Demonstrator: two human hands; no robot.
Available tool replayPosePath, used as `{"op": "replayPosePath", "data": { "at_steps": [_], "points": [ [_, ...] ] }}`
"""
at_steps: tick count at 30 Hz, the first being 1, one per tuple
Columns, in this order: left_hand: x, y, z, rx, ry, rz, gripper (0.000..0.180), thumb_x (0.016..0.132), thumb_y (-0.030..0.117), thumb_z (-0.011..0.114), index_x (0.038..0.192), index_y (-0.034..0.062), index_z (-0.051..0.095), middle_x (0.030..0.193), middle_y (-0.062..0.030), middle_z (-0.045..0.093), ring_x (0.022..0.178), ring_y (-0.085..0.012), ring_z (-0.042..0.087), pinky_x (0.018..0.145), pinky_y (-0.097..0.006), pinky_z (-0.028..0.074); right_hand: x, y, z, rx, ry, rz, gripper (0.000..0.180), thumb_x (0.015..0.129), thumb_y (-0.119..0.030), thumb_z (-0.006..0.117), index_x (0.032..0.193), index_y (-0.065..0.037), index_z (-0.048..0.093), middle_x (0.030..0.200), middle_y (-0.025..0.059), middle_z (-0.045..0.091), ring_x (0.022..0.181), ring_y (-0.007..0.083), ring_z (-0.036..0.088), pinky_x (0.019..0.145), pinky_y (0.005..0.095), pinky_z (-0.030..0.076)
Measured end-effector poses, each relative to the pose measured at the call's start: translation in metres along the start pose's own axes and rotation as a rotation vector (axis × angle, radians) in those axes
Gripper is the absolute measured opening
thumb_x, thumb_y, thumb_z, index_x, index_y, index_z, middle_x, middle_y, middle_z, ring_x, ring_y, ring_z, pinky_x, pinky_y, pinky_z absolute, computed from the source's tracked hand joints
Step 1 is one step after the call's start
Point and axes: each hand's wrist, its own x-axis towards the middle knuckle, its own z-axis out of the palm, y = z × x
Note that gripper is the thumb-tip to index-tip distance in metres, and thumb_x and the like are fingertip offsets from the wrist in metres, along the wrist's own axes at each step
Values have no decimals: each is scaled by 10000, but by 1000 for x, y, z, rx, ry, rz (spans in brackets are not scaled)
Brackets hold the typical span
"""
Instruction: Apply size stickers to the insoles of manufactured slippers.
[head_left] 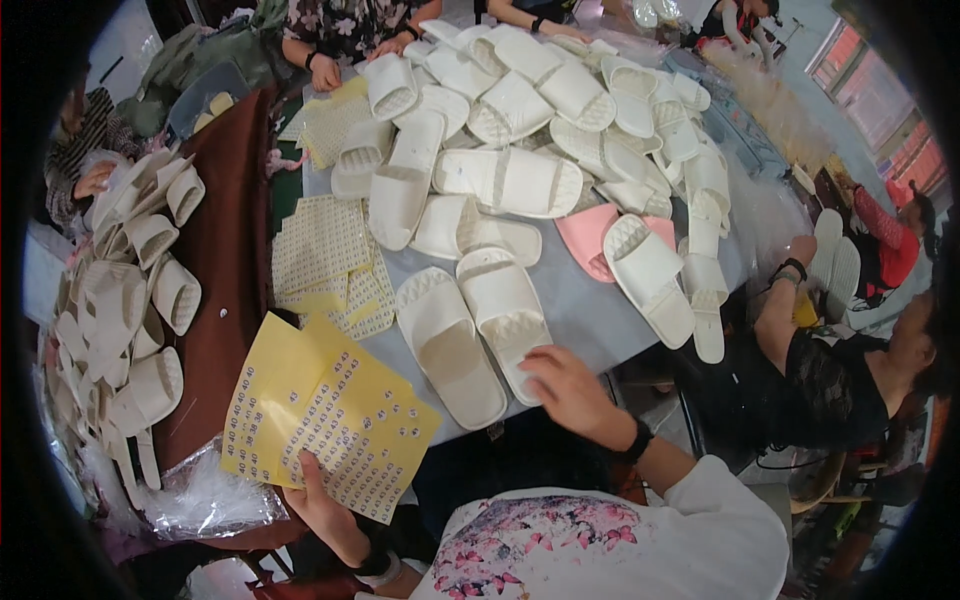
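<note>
- Left hand [318, 500], 7 o'clock: grasping yellow sticker sheets [325, 425], fanned.
- Right hand [568, 388], 5 o'clock: released, flat on the right slipper [508, 315] of 2 cream slippers.
- Pale label sheets [325, 258], 10 o'clock, on grey table [590, 320].

A pink slide [585, 238] lies among heaped white slides [510, 180] beside spare sticker sheets [320, 245].

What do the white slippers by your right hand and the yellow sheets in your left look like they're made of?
Slippers: probably soft moulded foam or rubber, matte, with ribbed straps and one-piece shape. Yellow sheets: thin paper, likely sticker backing, dotted with rows of small round labels and bending slightly in the left hand.
</note>
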Motion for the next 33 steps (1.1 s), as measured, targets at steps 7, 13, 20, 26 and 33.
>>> {"op": "replayPosePath", "data": {
  "at_steps": [7,13,20,26,33],
  "points": [
    [-16,27,20,125,22,-38,379,853,85,548,1190,-59,450,1094,-145,534,900,-195,530,763,-298,446,42,14,75,-152,-100,-200,482,756,-282,619,1167,-70,483,1129,265,385,1099,447,338,951,508,249],
    [-20,27,20,106,-3,-44,429,857,91,550,1238,-47,408,1150,-164,500,928,-230,517,792,-325,441,55,7,81,2,-107,-28,482,795,-289,579,1099,64,454,1091,283,399,1079,433,369,934,473,285],
    [-10,22,23,65,-79,-107,455,858,154,554,1221,-70,400,1130,-172,504,919,-230,522,781,-328,437,24,-23,3,24,357,-196,284,796,-213,601,894,21,473,920,197,413,876,357,411,754,419,354],
    [-14,26,37,-17,-137,-158,443,845,150,565,1198,-73,416,1079,-167,528,862,-211,539,727,-318,442,81,21,-102,-179,683,-84,261,816,-176,579,941,21,461,866,174,406,814,332,402,717,398,336],
    [-31,27,43,-42,-150,-170,405,839,141,575,1150,-86,447,1027,-149,552,846,-194,539,711,-303,439,213,131,-207,-233,685,62,348,786,-248,580,994,26,532,948,239,513,895,371,492,755,423,422]
  ]
}}
